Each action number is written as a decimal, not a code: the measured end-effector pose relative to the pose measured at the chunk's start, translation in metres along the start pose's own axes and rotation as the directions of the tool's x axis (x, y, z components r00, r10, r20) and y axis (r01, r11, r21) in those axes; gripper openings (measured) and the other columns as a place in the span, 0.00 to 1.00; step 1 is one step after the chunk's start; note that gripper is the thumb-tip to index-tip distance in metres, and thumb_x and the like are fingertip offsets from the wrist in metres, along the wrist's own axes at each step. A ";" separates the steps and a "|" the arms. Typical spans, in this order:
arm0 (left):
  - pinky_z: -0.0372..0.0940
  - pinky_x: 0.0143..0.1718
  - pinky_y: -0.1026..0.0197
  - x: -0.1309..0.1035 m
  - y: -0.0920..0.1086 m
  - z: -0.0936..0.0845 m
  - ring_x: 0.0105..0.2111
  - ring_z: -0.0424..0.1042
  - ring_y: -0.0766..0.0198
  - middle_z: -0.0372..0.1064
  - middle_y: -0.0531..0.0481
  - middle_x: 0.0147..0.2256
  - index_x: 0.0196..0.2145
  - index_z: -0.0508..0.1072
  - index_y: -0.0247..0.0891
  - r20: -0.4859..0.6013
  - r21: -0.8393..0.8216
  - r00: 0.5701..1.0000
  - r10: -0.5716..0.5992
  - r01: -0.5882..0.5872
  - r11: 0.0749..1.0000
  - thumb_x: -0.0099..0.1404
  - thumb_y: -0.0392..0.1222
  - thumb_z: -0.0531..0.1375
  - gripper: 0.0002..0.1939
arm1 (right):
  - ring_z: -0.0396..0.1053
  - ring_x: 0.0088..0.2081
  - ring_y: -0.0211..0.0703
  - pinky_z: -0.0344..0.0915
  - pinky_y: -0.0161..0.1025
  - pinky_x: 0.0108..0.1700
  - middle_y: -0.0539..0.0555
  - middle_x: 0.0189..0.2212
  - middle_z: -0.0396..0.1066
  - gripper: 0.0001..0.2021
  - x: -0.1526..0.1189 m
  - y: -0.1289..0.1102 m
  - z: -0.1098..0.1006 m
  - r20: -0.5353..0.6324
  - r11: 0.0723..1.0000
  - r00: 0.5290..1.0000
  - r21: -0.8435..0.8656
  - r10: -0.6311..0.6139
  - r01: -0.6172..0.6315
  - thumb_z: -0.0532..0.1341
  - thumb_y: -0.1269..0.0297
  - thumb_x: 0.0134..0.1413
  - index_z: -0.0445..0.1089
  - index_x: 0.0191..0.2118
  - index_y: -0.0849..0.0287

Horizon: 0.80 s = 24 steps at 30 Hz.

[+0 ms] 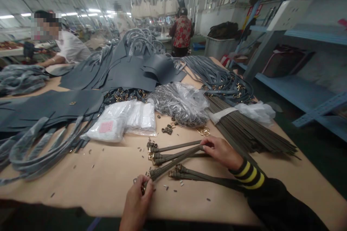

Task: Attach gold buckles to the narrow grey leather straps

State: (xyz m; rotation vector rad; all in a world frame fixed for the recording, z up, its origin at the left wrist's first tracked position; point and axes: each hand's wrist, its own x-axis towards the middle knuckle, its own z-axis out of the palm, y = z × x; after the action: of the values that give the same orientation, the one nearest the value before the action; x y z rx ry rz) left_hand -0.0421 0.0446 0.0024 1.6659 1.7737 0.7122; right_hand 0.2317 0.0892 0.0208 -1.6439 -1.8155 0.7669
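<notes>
Near the table's front edge, my left hand [140,195] is closed around the buckle end of a bundle of dark olive straps [177,159]. My right hand [219,150] pinches the same straps farther along, so they slant up between both hands. Just behind lie more straps [173,148] with gold buckles at their left ends. In front of my right wrist rests another buckled bundle [206,177], partly under the sleeve. Small dark bits [167,187] are scattered on the table around the buckles. What my left fingers cover is hidden.
A tied bundle of long olive strips [249,133] lies at the right. Behind the work are a clear plastic bag [181,103], white packets [110,121] and stacked blue-grey panels [130,72]. Wrapped handles [35,162] lie left. Blue shelving [303,94] stands right; other people are farther back.
</notes>
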 end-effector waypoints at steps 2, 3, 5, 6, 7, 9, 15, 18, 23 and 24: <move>0.58 0.20 0.64 -0.006 0.007 0.000 0.18 0.63 0.64 0.61 0.55 0.17 0.22 0.62 0.40 -0.014 0.129 0.997 0.082 -0.080 0.988 0.56 0.44 0.49 0.09 | 0.63 0.29 0.42 0.61 0.38 0.31 0.53 0.25 0.64 0.05 -0.011 -0.020 0.003 -0.035 1.000 0.999 -0.011 -0.025 0.024 0.52 0.73 0.43 0.64 0.27 0.61; 0.58 0.21 0.63 -0.009 0.013 0.001 0.19 0.63 0.64 0.61 0.54 0.18 0.24 0.62 0.40 -0.018 0.178 0.990 0.139 -0.134 0.975 0.57 0.43 0.48 0.08 | 0.63 0.30 0.42 0.60 0.38 0.32 0.53 0.26 0.63 0.06 -0.018 -0.031 0.005 -0.041 0.999 0.998 -0.011 -0.044 0.043 0.51 0.74 0.43 0.64 0.27 0.61; 0.61 0.25 0.62 -0.016 0.029 0.001 0.24 0.65 0.62 0.63 0.51 0.23 0.27 0.63 0.40 0.002 0.207 0.962 0.273 -0.267 0.941 0.58 0.40 0.48 0.06 | 0.62 0.29 0.41 0.60 0.37 0.32 0.52 0.26 0.62 0.06 -0.031 -0.055 0.010 -0.024 0.994 0.994 0.007 -0.106 0.106 0.51 0.76 0.44 0.63 0.26 0.60; 0.62 0.29 0.61 -0.019 0.037 0.001 0.28 0.66 0.61 0.63 0.49 0.26 0.27 0.63 0.39 0.033 0.181 0.937 0.349 -0.349 0.919 0.58 0.38 0.48 0.06 | 0.62 0.29 0.40 0.60 0.37 0.31 0.52 0.26 0.62 0.07 -0.038 -0.065 0.012 -0.002 0.989 0.990 0.036 -0.143 0.143 0.51 0.76 0.44 0.62 0.26 0.60; 0.62 0.33 0.60 -0.022 0.046 0.001 0.33 0.66 0.60 0.63 0.46 0.32 0.27 0.63 0.39 0.059 0.140 0.908 0.416 -0.420 0.897 0.58 0.37 0.48 0.06 | 0.62 0.28 0.39 0.60 0.36 0.31 0.51 0.25 0.62 0.07 -0.043 -0.075 0.014 0.020 0.983 0.986 0.077 -0.168 0.166 0.51 0.77 0.44 0.62 0.26 0.59; 0.60 0.42 0.58 -0.024 0.059 -0.002 0.44 0.61 0.58 0.58 0.41 0.44 0.28 0.64 0.38 0.137 0.018 0.837 0.530 -0.537 0.843 0.58 0.34 0.48 0.06 | 0.62 0.28 0.38 0.60 0.33 0.30 0.50 0.25 0.61 0.07 -0.051 -0.089 0.014 0.084 0.964 0.976 0.196 -0.199 0.180 0.52 0.78 0.43 0.62 0.25 0.59; 0.58 0.42 0.59 -0.026 0.067 -0.008 0.42 0.60 0.61 0.59 0.42 0.41 0.33 0.60 0.37 0.404 -0.406 0.666 0.627 -0.483 0.776 0.60 0.34 0.47 0.04 | 0.61 0.27 0.36 0.59 0.32 0.28 0.49 0.24 0.62 0.04 -0.059 -0.089 0.008 0.274 0.884 0.947 0.466 -0.167 0.021 0.54 0.75 0.42 0.63 0.25 0.61; 0.59 0.35 0.61 -0.030 0.061 -0.003 0.33 0.61 0.64 0.60 0.46 0.31 0.30 0.58 0.37 0.391 -0.400 0.740 0.548 -0.399 0.825 0.61 0.36 0.46 0.04 | 0.60 0.25 0.35 0.59 0.33 0.27 0.48 0.22 0.61 0.03 -0.063 -0.074 0.012 0.310 0.795 0.948 0.591 -0.068 -0.136 0.56 0.67 0.45 0.63 0.27 0.61; 0.57 0.32 0.63 -0.037 0.058 0.004 0.30 0.59 0.65 0.60 0.48 0.29 0.27 0.57 0.37 0.393 -0.353 0.797 0.460 -0.331 0.875 0.61 0.38 0.47 0.05 | 0.62 0.21 0.34 0.61 0.32 0.23 0.46 0.18 0.63 0.15 -0.070 -0.051 0.023 0.352 0.610 0.928 0.711 0.121 -0.349 0.62 0.54 0.38 0.62 0.26 0.61; 0.57 0.32 0.63 -0.037 0.059 0.005 0.30 0.59 0.65 0.60 0.48 0.29 0.27 0.58 0.37 0.395 -0.342 0.801 0.449 -0.325 0.882 0.61 0.37 0.47 0.05 | 0.62 0.21 0.33 0.61 0.32 0.23 0.46 0.17 0.63 0.16 -0.071 -0.050 0.024 0.372 0.597 0.919 0.710 0.131 -0.373 0.63 0.53 0.37 0.63 0.26 0.61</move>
State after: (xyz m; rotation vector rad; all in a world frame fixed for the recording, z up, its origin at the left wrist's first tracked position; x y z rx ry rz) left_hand 0.0026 0.0113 0.0445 1.8463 0.9639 0.6148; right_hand 0.1863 0.0131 0.0389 -1.2226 -1.0988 1.7135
